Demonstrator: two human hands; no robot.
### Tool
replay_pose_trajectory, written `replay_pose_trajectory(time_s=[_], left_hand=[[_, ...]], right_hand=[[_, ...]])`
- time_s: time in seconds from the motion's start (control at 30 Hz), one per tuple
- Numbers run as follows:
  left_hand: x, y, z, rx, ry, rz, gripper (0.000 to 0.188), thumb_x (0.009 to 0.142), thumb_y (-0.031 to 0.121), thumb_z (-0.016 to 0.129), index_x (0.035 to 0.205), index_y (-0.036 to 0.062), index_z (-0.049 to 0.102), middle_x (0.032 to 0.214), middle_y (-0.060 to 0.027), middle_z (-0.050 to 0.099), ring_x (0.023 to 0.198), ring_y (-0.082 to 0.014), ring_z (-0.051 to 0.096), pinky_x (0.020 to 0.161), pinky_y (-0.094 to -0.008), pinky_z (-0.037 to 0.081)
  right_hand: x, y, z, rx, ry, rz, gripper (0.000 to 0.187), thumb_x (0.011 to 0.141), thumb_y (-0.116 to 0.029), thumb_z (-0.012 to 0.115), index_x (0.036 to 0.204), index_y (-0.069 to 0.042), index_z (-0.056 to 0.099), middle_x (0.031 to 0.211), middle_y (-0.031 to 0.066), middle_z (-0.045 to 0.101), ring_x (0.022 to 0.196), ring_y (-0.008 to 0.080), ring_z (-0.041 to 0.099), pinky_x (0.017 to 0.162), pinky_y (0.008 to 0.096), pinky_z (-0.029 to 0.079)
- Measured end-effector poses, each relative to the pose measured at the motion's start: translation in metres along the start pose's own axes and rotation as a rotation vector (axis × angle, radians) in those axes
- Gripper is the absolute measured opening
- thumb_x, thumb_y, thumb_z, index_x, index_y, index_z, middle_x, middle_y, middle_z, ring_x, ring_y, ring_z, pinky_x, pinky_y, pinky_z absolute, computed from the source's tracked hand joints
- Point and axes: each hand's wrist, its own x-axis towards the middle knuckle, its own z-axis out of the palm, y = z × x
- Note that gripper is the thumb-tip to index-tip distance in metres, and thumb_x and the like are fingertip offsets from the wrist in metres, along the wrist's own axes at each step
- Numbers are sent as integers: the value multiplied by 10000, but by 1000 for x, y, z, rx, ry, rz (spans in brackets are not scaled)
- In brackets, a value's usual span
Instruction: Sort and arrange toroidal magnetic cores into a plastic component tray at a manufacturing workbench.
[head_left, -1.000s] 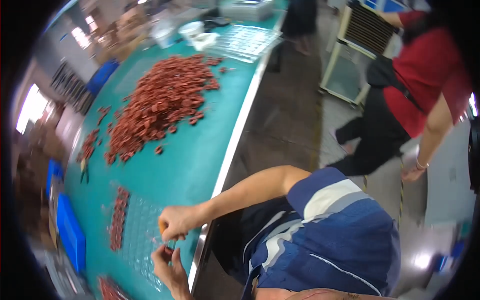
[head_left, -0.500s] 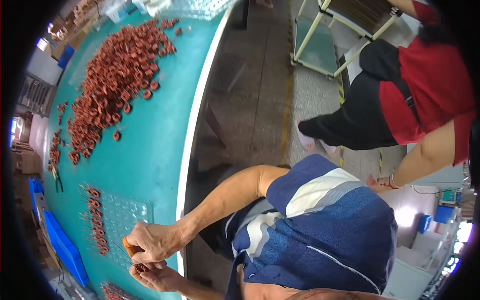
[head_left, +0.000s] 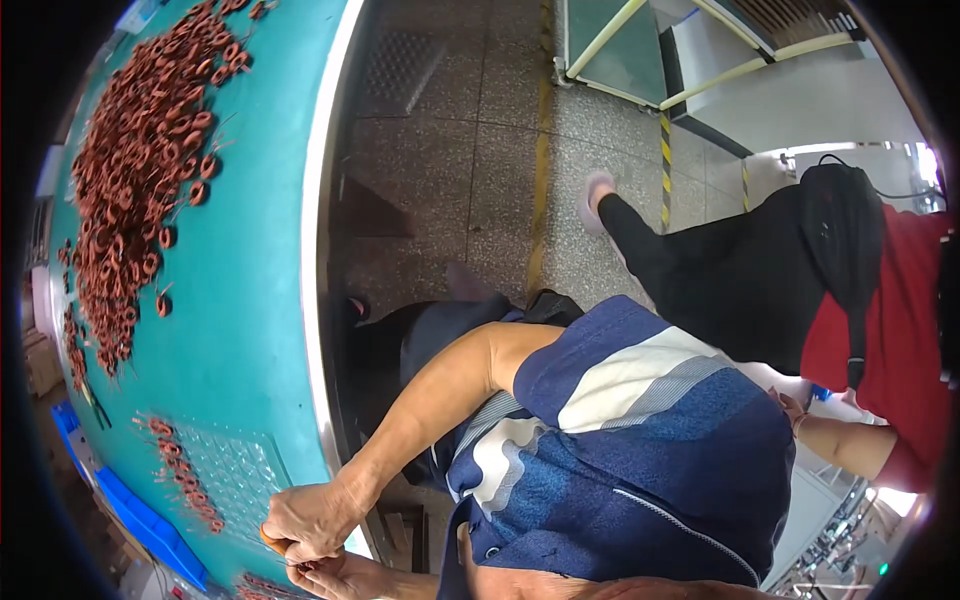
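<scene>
My right hand (head_left: 312, 520) is closed around a curved orange piece (head_left: 272, 541), most of it hidden in the grip. Just below, pressed up close, my left hand (head_left: 345, 577) pinches a small ring coil (head_left: 309, 566), largely covered by fingers. Beside both hands a clear plastic tray (head_left: 235, 460) with round pockets lies on the green table (head_left: 240, 300). A row of red-brown ring coils (head_left: 182, 470) with thin wire leads lines the tray's left side. More coils (head_left: 265, 588) show at the lower edge, partly cut off.
A large heap of red-brown ring coils (head_left: 150, 170) covers the table's far left. A dark-handled tool (head_left: 97, 408) lies near a smaller coil cluster. Blue bins (head_left: 150, 525) stand beyond the left edge. To the right are a person in red and black (head_left: 760, 260) and a wheeled rack (head_left: 620, 50).
The whole view has shifted, so the table appears farther left. My hands stay together, and the coil between them is now more covered. The other person has changed position and stance.
</scene>
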Motion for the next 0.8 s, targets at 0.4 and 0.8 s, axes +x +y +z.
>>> replay_pose_trajectory(time_s=[0.4,0.8], left_hand=[[11,9,7,253,64,56,296,990,165,496,1220,-21,482,1207,-168,559,1078,-230,576,926,-321,449],[8,24,37,390,46,32,324,998,197,472,1219,-39,487,1218,-173,547,1090,-236,558,947,-337,432]], right_hand=[[1,8,-1,-125,-42,-118,185,766,-168,629,799,14,620,656,188,629,663,345,647,605,412,507],[-2,8,-9,-142,-7,-195,227,778,-200,608,759,26,608,623,211,609,624,371,639,559,426,511]])
